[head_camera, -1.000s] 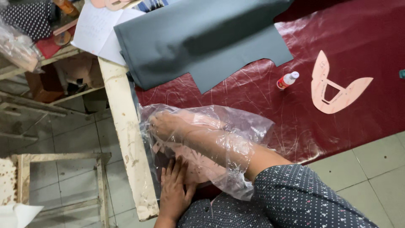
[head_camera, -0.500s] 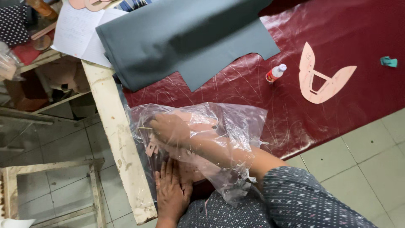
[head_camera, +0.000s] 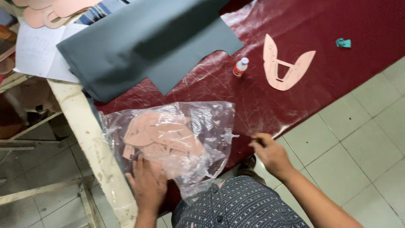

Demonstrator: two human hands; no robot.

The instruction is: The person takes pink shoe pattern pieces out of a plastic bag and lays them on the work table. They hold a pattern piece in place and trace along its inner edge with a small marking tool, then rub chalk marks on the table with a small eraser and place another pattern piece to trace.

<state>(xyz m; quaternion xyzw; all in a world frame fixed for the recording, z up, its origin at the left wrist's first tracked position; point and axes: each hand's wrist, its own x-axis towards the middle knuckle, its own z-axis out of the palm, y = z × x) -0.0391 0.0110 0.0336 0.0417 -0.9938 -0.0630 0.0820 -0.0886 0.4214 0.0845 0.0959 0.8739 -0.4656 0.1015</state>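
A clear plastic bag [head_camera: 198,126] holding several pink cardboard pattern pieces [head_camera: 162,137] lies on the dark red table cover [head_camera: 337,76] at the near edge. My left hand [head_camera: 147,185] rests flat on the bag's near end, fingers spread. Out of the bag, my right hand [head_camera: 270,154] hovers at the table's near edge, right of the bag, fingers loosely curled with nothing visibly in them. A single pink pattern piece [head_camera: 284,65] lies farther along the cover.
A folded grey sheet of material [head_camera: 152,46] lies beyond the bag. A small red and white glue bottle [head_camera: 241,67] stands beside the pattern piece. A teal scrap [head_camera: 343,42], papers [head_camera: 40,52], a worn white table frame [head_camera: 88,139] and tiled floor [head_camera: 363,139] surround them.
My right arm, which was inside the plastic bag, has come out and moved right to the table edge. The bag has settled flat over the pattern pieces. The view shifted.
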